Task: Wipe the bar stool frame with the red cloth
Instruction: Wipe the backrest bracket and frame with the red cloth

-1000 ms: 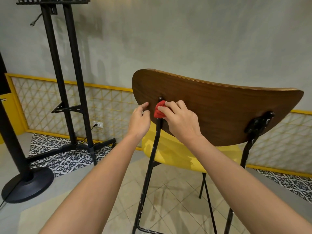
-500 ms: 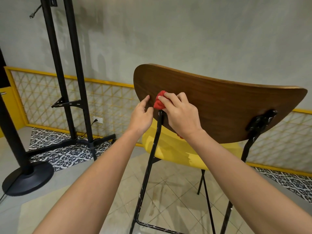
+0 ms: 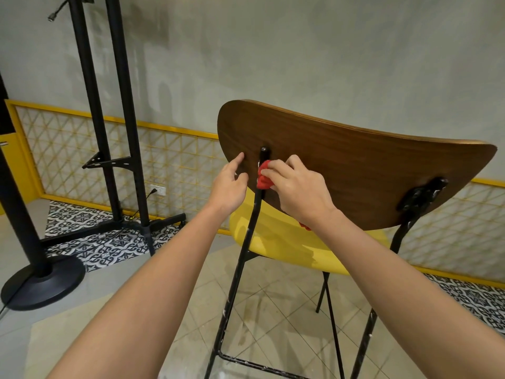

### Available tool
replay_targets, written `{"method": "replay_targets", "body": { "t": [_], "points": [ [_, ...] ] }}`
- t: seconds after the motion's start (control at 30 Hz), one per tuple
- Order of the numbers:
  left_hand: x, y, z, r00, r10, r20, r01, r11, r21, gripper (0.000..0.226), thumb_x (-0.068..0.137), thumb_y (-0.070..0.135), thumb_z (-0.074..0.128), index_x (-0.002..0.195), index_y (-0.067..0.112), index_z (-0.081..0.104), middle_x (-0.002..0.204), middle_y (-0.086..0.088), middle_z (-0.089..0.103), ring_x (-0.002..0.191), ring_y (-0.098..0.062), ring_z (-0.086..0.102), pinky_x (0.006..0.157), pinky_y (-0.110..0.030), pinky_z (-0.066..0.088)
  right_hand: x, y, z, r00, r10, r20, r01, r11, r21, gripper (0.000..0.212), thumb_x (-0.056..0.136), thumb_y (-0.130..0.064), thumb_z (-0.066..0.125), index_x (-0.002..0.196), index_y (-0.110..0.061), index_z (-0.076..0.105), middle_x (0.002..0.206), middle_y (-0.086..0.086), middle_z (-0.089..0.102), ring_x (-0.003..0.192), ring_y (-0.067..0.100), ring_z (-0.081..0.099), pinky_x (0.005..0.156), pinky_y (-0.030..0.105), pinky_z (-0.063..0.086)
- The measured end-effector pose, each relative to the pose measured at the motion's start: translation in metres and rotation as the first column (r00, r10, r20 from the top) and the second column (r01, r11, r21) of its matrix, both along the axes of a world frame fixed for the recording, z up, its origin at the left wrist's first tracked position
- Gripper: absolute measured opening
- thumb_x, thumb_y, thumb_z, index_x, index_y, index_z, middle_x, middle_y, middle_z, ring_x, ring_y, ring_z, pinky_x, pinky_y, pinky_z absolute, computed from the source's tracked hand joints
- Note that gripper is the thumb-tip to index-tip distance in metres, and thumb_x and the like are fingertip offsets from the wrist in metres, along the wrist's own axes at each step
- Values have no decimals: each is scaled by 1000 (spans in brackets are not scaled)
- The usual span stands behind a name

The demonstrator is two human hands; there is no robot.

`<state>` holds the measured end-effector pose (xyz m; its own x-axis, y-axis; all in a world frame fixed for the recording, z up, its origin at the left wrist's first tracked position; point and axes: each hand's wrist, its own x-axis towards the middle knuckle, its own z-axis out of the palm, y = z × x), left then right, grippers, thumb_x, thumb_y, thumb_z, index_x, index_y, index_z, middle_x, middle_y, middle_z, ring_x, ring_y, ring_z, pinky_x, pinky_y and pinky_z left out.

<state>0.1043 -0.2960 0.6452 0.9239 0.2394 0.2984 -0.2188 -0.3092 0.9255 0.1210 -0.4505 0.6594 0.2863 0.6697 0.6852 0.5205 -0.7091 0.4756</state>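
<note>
While the right hand (image 3: 297,190) pinches the red cloth (image 3: 263,179) against the frame post (image 3: 250,228) — the left hand (image 3: 228,187) hovers open, empty

Right hand (image 3: 299,190) presses the red cloth (image 3: 264,178) against the black frame post (image 3: 247,242); left hand (image 3: 229,187), at the post's nine o'clock, touches the wooden backrest (image 3: 355,165).

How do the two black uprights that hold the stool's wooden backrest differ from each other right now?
The left upright has the red cloth pressed against it by the right hand; the right upright is untouched. The left upright ends in a slim rounded tip on the backrest; the right upright ends in a lumpy black bracket. The left hand rests beside the left one only. Both are thin black metal with pale flecks.
</note>
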Motion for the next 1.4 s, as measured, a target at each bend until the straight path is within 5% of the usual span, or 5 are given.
{"method": "replay_targets", "body": {
  "t": [0.17,0.33,0.5,0.83,1.4],
  "points": [
    [5,4,-3,1000,13,12,-12,1000,-9,48,99,16,38,145,29,36,100,-8,61,64,-7,48,59,-25,43,0,-1,-8,1000,-18,-2,18,997,-68,42,70,-7,76,111,-13,66,106,1,65,82,23,54,36,25,42],
    [10,11,-7,1000,-26,15,26,999,-24,47,97,15,37,143,27,39,131,4,53,113,-7,53,100,-26,41,-9,19,16,994,-15,111,14,1000,13,32,83,-15,64,115,-13,63,111,2,64,84,24,54,43,27,45],
    [9,13,-11,1000,-24,15,24,1000,-18,49,97,10,37,143,27,38,120,3,53,73,5,45,73,-17,41,-13,33,24,977,-186,105,196,975,-100,28,74,-13,68,102,-11,67,100,1,60,91,23,54,41,24,35],
    [11,25,-21,1000,-3,12,2,999,49,50,97,8,38,143,26,38,142,4,46,132,-17,36,103,-27,36,-13,33,26,966,-244,84,257,937,-237,33,78,-19,63,110,-11,60,106,1,57,101,25,49,45,27,41],
    [14,15,-24,999,-37,11,36,998,42,50,96,9,40,143,27,37,146,3,42,135,-17,35,112,-33,32,-9,11,24,987,-141,71,158,903,-399,36,80,-16,63,116,-15,63,115,1,61,98,24,52,51,26,43]
  ]
}}
